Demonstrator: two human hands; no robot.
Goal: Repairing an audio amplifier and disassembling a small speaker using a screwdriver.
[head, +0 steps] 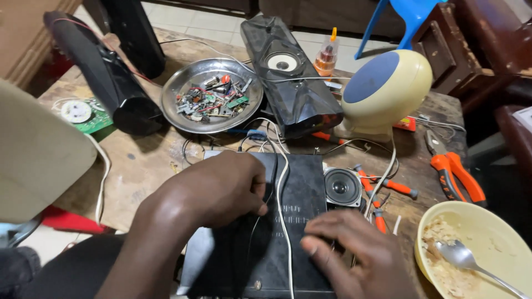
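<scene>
Both hands rest on a flat black speaker case (288, 221) that lies near the front edge of the wooden bench (144, 160). The left hand (221, 188) is curled over the case's upper left part, fingers bent down onto its top beside a white wire (282, 188) that runs across it; whether it pinches anything cannot be told. The right hand (354, 254) lies flat and open on the case's lower right part, fingers spread, gripping nothing. A small round speaker cone (342, 187) sits just beside the case's upper right corner.

Behind the case stands a cream, egg-shaped speaker with a blue grille (385, 88). Two tall black speaker housings lie on the bench, one (105, 77) at the left and one (291, 83) in the middle. Between them sits a round metal dish (183, 83) holding small electronic parts. At the right edge is a yellow bowl (493, 221) with food scraps and a spoon (471, 263). Orange-handled pliers (457, 177) lie above the bowl, and a green circuit board (88, 116) lies at the far left.
</scene>
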